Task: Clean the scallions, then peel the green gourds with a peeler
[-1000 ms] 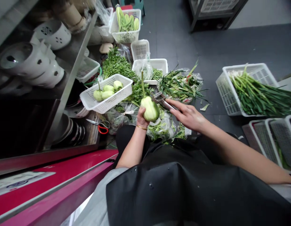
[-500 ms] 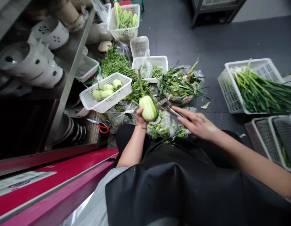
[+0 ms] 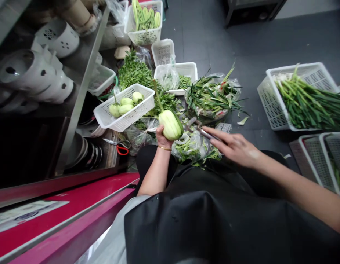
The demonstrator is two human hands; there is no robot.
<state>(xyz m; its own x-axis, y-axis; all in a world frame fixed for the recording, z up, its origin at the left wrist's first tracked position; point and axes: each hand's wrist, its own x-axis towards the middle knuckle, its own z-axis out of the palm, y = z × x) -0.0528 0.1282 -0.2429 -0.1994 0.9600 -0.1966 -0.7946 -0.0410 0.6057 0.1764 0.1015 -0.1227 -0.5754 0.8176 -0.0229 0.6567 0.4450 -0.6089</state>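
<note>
My left hand (image 3: 162,138) grips a round green gourd (image 3: 170,124) from below, its long stem pointing up and away. Most of the gourd's skin is peeled to pale green. A strip of dark green skin is left on its right side. In my right hand (image 3: 237,148) is a metal Y-shaped peeler (image 3: 194,124), its head a short way right of the gourd and not touching it. Below them a plastic bag of green peelings (image 3: 190,146) lies by my knees. A white basket (image 3: 144,113) with several peeled gourds (image 3: 126,109) stands to the left.
Leafy greens (image 3: 135,71) and a heap of leek trimmings (image 3: 211,97) lie ahead. Red-handled scissors (image 3: 122,149) rest on the left. A basket of green onions (image 3: 304,95) stands at right. Along the left runs a metal shelf (image 3: 89,69) with white pots.
The gourd has shifted slightly left and its stem leans further left. The peeler has drawn away to the right, opening a gap from the gourd. The view has moved a little.
</note>
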